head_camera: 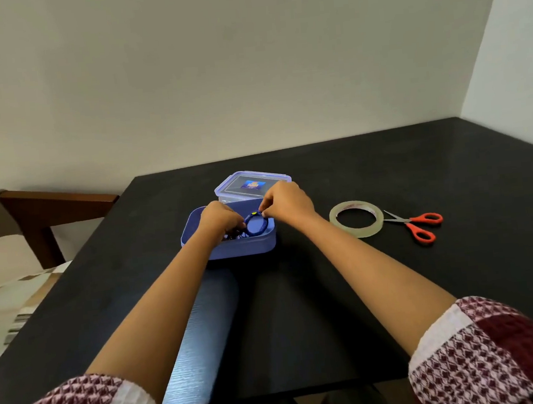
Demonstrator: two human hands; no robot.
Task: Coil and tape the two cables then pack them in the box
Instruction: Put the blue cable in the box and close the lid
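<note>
near the middle of the tabletop (385, 175), in the head view, the open blue box (246, 248) holds a coiled blue cable (254, 228). both hands reach into it. the right hand (286, 205) pinches the top of the cable and the left hand (220, 219) curls round its left side, likely to seat it flat without unwinding. dark strands under the left fingers may be the second cable; i cannot tell. the lid (252, 183) lies just behind the box, toward the far edge, handy for closing. tape (356, 223) and scissors (417, 224) sit well to the right, out of the arms' way. bare tabletop toward the near edge gives room to draw back.
</note>
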